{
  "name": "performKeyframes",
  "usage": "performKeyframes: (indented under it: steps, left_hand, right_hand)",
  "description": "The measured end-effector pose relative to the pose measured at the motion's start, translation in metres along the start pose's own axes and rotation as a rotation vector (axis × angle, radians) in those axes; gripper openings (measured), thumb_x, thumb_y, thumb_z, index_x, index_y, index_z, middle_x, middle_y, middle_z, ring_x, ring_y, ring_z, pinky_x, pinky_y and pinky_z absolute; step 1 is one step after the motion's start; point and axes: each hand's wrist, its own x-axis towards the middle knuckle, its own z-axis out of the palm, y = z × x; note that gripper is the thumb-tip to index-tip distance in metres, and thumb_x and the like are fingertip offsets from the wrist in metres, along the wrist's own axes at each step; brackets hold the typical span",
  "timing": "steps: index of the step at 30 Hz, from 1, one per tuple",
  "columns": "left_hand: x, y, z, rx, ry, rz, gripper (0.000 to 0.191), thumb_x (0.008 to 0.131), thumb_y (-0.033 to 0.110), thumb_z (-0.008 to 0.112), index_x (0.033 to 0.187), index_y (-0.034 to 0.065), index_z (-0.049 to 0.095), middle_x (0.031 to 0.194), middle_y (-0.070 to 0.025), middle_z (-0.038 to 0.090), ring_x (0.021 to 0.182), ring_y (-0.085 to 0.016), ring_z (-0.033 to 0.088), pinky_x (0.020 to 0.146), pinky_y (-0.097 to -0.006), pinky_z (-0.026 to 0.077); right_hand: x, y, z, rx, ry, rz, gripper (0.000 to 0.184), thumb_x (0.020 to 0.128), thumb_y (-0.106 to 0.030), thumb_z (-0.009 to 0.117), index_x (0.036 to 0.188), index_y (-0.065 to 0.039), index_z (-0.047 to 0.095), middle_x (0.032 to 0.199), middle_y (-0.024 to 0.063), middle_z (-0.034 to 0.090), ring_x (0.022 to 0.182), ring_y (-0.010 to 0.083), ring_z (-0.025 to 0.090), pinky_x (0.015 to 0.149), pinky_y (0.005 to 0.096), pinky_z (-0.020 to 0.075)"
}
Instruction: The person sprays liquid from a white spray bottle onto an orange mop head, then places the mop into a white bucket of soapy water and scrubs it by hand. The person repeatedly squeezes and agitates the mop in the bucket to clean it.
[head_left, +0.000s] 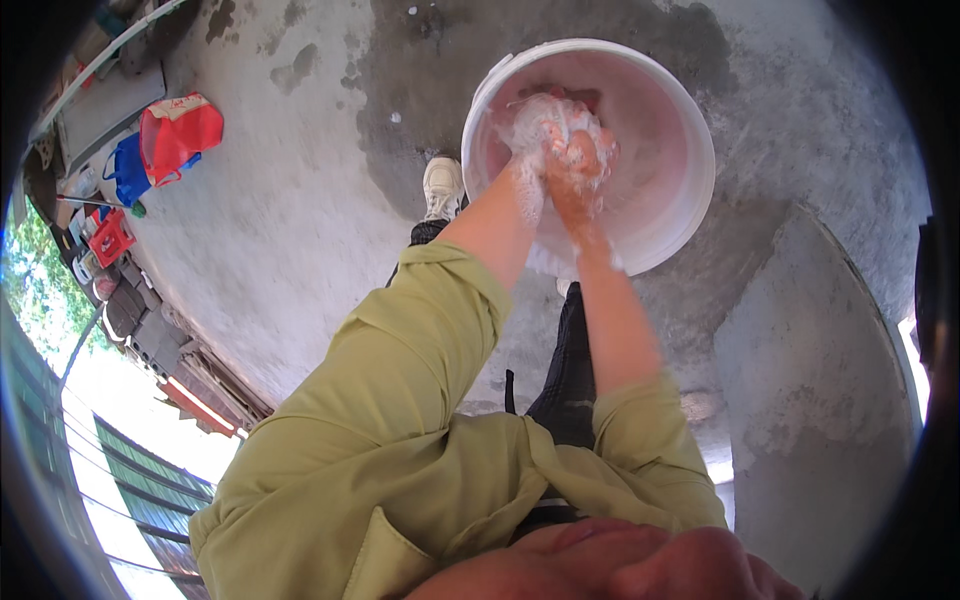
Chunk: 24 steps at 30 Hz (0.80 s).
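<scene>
Both hands are together inside a large white plastic tub (679, 217), covered in soap suds. Between them is a sudsy, bunched-up cloth (551, 116) with pink or red parts. My left hand (546, 139) is mostly hidden by foam and cloth, its forearm coming in from the lower left. My right hand (585, 161) presses on the bundle from the right, its fingers curled and foamy. Behind the bundle, a dark red piece of fabric (589, 97) shows near the tub's inner wall.
The tub stands on a concrete floor (285, 172) with dark wet patches. A white shoe (443, 184) is beside its left rim. Red (184, 135) and blue (129, 171) bags lie at the upper left, near a red plastic basket (111, 238). A raised concrete slab (814, 345) is at the right.
</scene>
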Motion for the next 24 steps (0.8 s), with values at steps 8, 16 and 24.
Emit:
performKeyframes:
  steps: [8,16,24]
  left_hand:
    - [-0.020,0.052,0.021,-0.011,0.002,-0.262,0.064,0.085,0.058,0.048,0.129,0.0122,0.042,0.123,-0.0069,0.049,0.109,-0.026,0.048,0.082,-0.0505,0.047]
    - [0.018,0.002,0.025,0.863,-0.010,-0.163,0.059,0.073,0.054,0.063,0.110,0.0074,0.061,0.120,-0.0123,0.056,0.102,-0.031,0.056,0.085,-0.0360,0.045]
    - [-0.074,0.018,0.051,0.998,0.128,0.358,0.041,0.069,0.030,0.069,0.102,0.0071,0.061,0.100,-0.0172,0.060,0.092,-0.035,0.058,0.077,-0.0405,0.047]
  right_hand:
    - [0.036,0.144,0.044,-0.708,-0.041,-0.350,0.026,0.085,-0.028,0.052,0.102,-0.012,0.064,0.109,0.0141,0.058,0.098,0.0319,0.053,0.080,0.0443,0.0415]
    - [0.026,0.113,0.023,-0.043,-1.140,0.414,0.032,0.085,-0.021,0.052,0.113,-0.006,0.059,0.110,0.0100,0.062,0.096,0.0278,0.060,0.081,0.0349,0.0467]
    - [0.032,0.136,0.024,-0.338,-0.609,0.245,0.035,0.084,-0.025,0.053,0.115,-0.008,0.057,0.108,0.0094,0.058,0.095,0.0271,0.055,0.079,0.0408,0.0435]
